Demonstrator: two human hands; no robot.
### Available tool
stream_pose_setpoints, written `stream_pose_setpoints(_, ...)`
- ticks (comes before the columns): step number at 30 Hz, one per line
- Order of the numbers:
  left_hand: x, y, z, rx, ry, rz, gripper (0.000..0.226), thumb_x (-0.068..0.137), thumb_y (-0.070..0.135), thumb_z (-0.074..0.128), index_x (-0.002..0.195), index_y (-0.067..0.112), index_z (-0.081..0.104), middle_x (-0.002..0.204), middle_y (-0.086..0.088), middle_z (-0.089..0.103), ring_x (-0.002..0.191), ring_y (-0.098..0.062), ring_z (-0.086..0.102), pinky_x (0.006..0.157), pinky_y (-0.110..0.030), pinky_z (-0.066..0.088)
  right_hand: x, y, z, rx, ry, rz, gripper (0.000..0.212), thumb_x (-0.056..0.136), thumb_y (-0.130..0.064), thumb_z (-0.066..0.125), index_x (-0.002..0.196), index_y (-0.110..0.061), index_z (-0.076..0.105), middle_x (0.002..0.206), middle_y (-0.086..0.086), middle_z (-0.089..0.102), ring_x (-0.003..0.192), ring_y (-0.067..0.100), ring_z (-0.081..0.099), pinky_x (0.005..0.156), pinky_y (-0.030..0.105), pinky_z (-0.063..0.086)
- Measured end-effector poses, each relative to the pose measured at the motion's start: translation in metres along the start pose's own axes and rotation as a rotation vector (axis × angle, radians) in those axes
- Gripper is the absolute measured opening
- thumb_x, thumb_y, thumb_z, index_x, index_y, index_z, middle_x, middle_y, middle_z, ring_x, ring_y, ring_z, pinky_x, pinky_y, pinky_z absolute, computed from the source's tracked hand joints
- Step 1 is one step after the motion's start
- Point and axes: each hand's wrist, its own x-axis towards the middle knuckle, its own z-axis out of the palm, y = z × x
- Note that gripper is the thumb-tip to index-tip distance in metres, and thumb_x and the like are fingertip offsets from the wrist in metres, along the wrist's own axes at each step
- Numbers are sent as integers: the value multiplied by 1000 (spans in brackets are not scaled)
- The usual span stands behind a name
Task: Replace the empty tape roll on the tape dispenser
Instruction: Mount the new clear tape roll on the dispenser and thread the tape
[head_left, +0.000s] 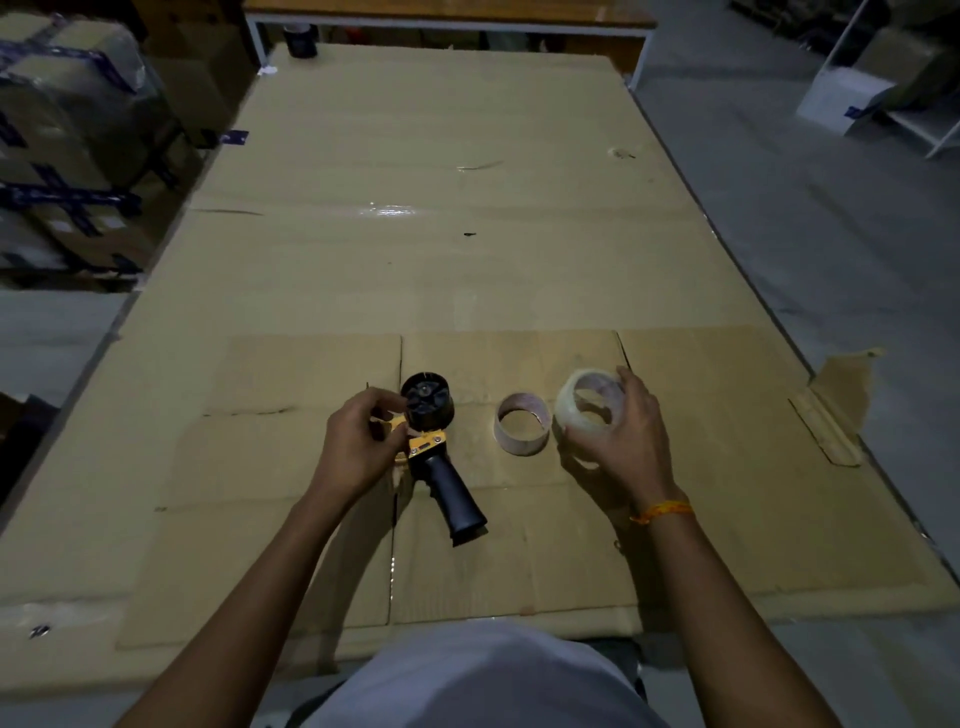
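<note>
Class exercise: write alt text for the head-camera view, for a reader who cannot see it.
A person's left hand steadies a yellow-and-black tape dispenser, its spool bare, on a cardboard-covered table. The right hand holds a full clear tape roll beside an empty core.

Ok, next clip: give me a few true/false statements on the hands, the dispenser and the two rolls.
1. The right hand holds the new tape roll. True.
2. The empty core sits on the dispenser hub. False: it lies on the cardboard, between dispenser and new roll.
3. The left hand grips the tape dispenser near its yellow frame. True.
4. The dispenser's hub already carries tape. False: it is bare.
</note>
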Motion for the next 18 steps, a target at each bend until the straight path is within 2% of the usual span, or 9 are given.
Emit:
stream_pose_setpoints(3,0,-4,-5,0,4,-4,24,89,1,78,110,12,74,103,2,70,97,-22,72,85,-45,66,13,-29,2,23,-28,-73,128,59,-73,87,164,-22,33,159,8,49,146,29,47,109,44,51)
stream_pose_setpoints(5,0,-7,-8,7,15,0,24,89,2,79,110,11,74,105,-3,71,95,-21,73,84,-41,66,19,-52,8,57,-61,-112,128,59,-68,90,164,-26,32,159,6,49,145,26,47,109,40,48)
stream_pose_setpoints(8,-3,-10,-12,34,34,-8,24,89,4,80,111,11,75,106,-6,71,92,-17,71,81,-31,64,23,-88,28,73,-129,-206,122,65,-53,95,166,-26,31,161,6,48,146,26,47,111,41,48)
stream_pose_setpoints(12,-7,-16,-20,63,87,-8,25,87,4,82,110,12,75,109,-5,72,93,-20,69,82,-34,61,17,-127,59,51,-285,-294,115,70,-48,93,166,-22,34,165,6,45,148,26,45,112,33,43)
stream_pose_setpoints(15,-9,-22,-30,56,123,-34,25,85,3,83,107,13,75,111,-4,73,95,-19,68,84,-33,61,12,-142,78,16,-369,-333,114,70,-51,90,164,-16,37,166,8,44,152,27,43,120,41,43)
stream_pose_setpoints(18,-11,-27,-36,20,122,-100,27,85,4,84,110,10,74,113,-6,71,96,-21,69,83,-31,59,9,-148,93,-51,-379,-342,115,70,-56,91,163,-12,40,163,9,49,149,29,47,117,40,44)
